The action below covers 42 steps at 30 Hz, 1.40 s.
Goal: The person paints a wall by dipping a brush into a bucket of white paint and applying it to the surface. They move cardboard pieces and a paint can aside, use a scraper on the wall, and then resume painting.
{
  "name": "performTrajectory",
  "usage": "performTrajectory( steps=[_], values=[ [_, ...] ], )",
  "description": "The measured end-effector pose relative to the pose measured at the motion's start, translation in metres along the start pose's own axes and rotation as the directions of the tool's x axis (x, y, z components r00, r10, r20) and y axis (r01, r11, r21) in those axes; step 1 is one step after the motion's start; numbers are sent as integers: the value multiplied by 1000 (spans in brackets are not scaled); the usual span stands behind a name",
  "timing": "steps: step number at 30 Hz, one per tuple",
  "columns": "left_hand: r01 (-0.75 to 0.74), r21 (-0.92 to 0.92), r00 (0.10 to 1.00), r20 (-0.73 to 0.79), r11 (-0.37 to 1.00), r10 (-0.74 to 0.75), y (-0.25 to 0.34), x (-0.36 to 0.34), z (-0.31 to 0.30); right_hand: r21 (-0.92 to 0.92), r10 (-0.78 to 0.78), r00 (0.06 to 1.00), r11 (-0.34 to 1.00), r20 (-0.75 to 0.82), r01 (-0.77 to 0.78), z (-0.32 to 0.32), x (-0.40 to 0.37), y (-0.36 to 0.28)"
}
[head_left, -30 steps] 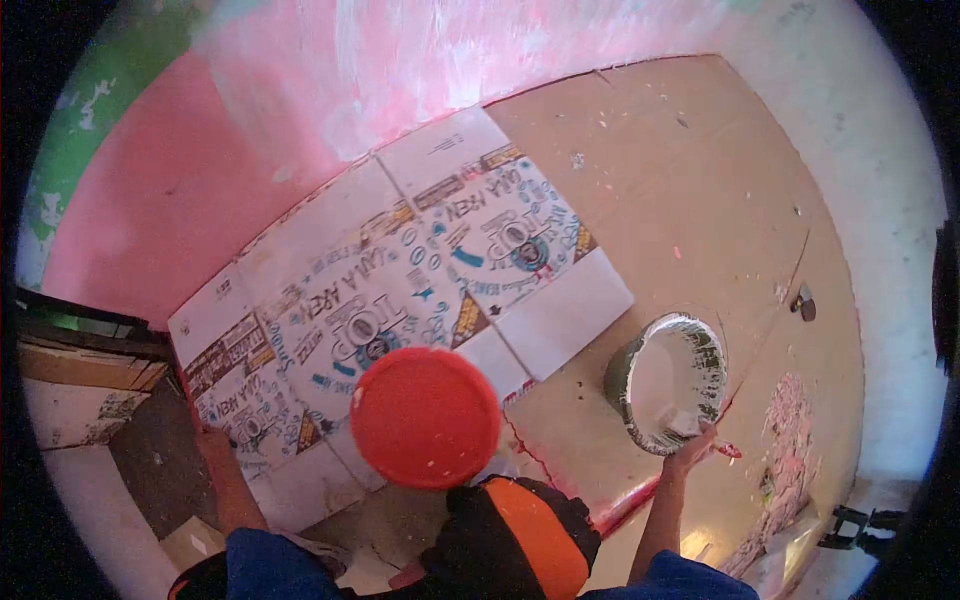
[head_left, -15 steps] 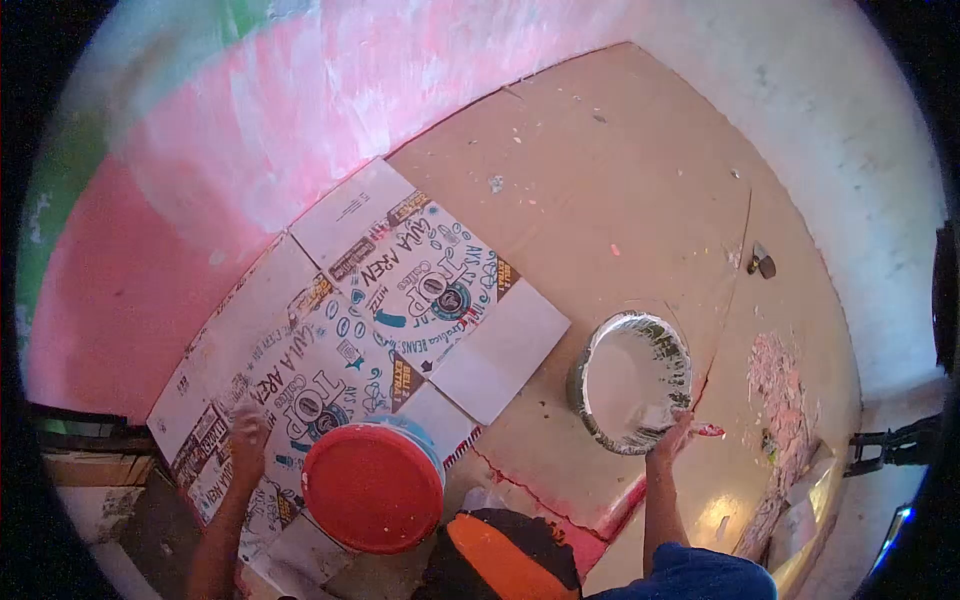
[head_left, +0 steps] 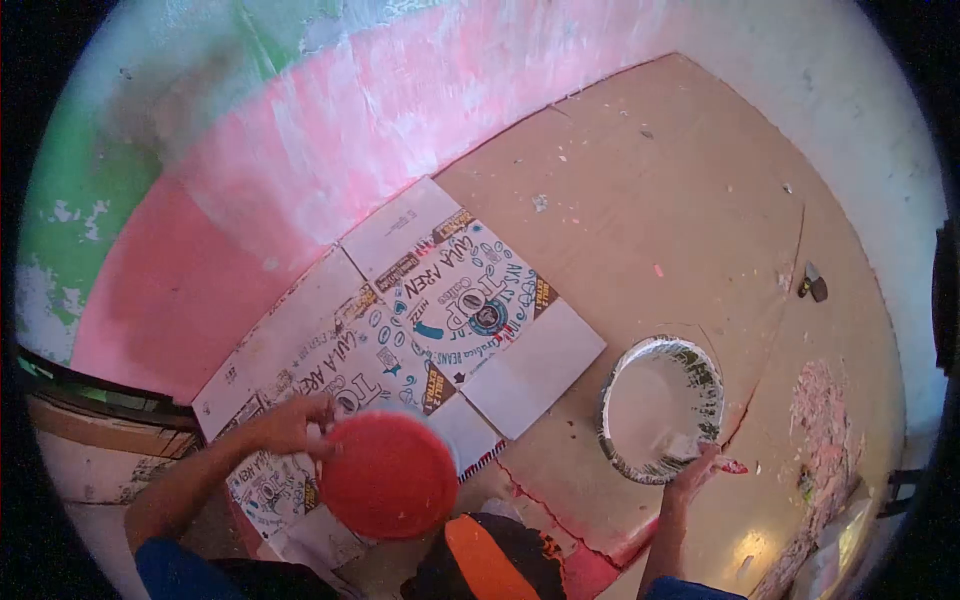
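Note:
My left hand (head_left: 300, 428) is at the upper left rim of a round red lid (head_left: 388, 478), its fingers curled on the edge. Under the lid, part of a pale blue bucket (head_left: 440, 437) shows; the rest is hidden. In my right hand (head_left: 695, 472) is a paintbrush (head_left: 733, 466) with a red-stained handle. The brush head lies at the lower right inside of a paint-smeared bucket (head_left: 606, 425) holding pale paint (head_left: 650, 405).
Printed cardboard sheets (head_left: 530, 375) cover the floor along the pink-painted wall (head_left: 330, 150). A small dark tool (head_left: 813, 284) lies at the right. Pinkish debris (head_left: 820, 430) runs along the right side. An orange and black item (head_left: 485, 555) is at the bottom.
My left hand has moved from above the cardboard rightward to the red lid's rim. My right hand stays with the paintbrush at the bucket. The whole view has shifted.

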<state>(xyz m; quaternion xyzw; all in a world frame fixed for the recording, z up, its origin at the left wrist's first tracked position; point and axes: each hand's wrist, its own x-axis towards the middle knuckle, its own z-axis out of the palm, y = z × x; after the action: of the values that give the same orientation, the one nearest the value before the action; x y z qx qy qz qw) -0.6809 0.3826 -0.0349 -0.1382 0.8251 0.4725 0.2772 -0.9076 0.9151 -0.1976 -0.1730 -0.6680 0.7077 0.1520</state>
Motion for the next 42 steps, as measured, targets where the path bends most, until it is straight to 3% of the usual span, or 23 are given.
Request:
performTrajectory(
  steps=[1, 3, 5, 7, 9, 11, 13, 16, 20, 21, 25, 27, 28, 29, 31, 32, 33, 34, 35, 36, 38, 40, 42],
  values=[
    [-32, -30, 998, -63, 999, 30, 2, 5, -11, 23, -45, 999, 999, -5, 45, -4, 4, 7],
    [58, -344, 984, -139, 937, -112, 13, 22, -34, 98, 14, 999, 995, -41, -10, 11, -8, -8],
    [-143, -435, 958, -288, 889, 13, 11, 50, -48, 174, 71, 994, 983, -78, -56, 16, -20, -24],
    [-197, -639, 955, -297, 743, -2, 41, 77, -51, 118, 100, 985, 990, -141, -83, 20, -24, -33],
    [-411, -680, 868, -496, 607, 32, 51, 120, -34, 114, 93, 991, 990, -99, -82, 14, -34, -44],
    [-376, -824, 890, -448, 424, -81, 50, 170, -17, 112, 84, 996, 991, -39, -79, 10, -40, -45],
    [-456, -832, 863, -500, 316, -72, 50, 222, -4, 194, 150, 984, 972, -98, -129, 16, -46, -50],
    [-477, -793, 789, -576, 378, -212, 78, 242, 17, -15, 120, 990, 993, -75, -121, 11, -56, -58],
    [-525, -773, 783, -603, 358, -153, 109, 242, 38, -76, -36, 999, 996, 14, 37, -12, -47, -15],
    [-513, -773, 772, -605, 373, -193, 111, 239, 45, -86, 9, 995, 996, -95, -17, 6, -63, -42],
    [-501, -779, 732, -614, 376, -295, 97, 221, 54, 23, 120, 984, 993, -132, -118, -4, -55, -29],
    [-306, -862, 814, -457, 403, -359, 93, 207, 71, -78, 44, 997, 996, -57, -49, -18, -42, -15],
    [-253, -847, 765, -471, 467, -440, 102, 197, 94, -178, -36, 999, 983, 7, 37, -14, -43, -11],
    [-194, -794, 807, -463, 576, -366, 97, 200, 111, -251, 44, 999, 967, -18, -47, 1, -64, -39],
    [-215, -387, 915, -400, 897, 46, 97, 220, 154, -275, -142, 982, 946, 121, 171, -1, -72, -41],
    [-254, -238, 938, -296, 937, 179, 108, 228, 172, -290, -207, 963, 923, 174, 251, -10, -61, -26],
    [-483, 45, 799, -387, 875, 461, 106, 250, 203, -344, -214, 957, 899, 197, 272, -33, -30, 10],
    [-332, -178, 943, -83, 926, 322, 132, 236, 198, -504, -327, 911, 759, 252, 412, -45, -25, 19],
    [-494, -219, 861, -262, 842, 437, 148, 223, 207, -630, -426, 847, 572, 319, 525, -44, -21, 20],
    [-646, -215, 735, -431, 732, 523, 157, 218, 217, -663, -478, 823, 513, 307, 545, -41, -23, 19],
    [-516, -391, 857, -239, 762, 458, 168, 224, 211, -632, -480, 846, 586, 233, 507, -32, -37, 10],
    [-259, -278, 965, -34, 925, 260, 164, 236, 205, -579, -477, 859, 654, 185, 487, -20, -49, -3],
    [-182, -381, 982, -33, 906, 184, 161, 212, 196, -531, -475, 865, 697, 161, 481, -5, -61, -13]
  ],
)
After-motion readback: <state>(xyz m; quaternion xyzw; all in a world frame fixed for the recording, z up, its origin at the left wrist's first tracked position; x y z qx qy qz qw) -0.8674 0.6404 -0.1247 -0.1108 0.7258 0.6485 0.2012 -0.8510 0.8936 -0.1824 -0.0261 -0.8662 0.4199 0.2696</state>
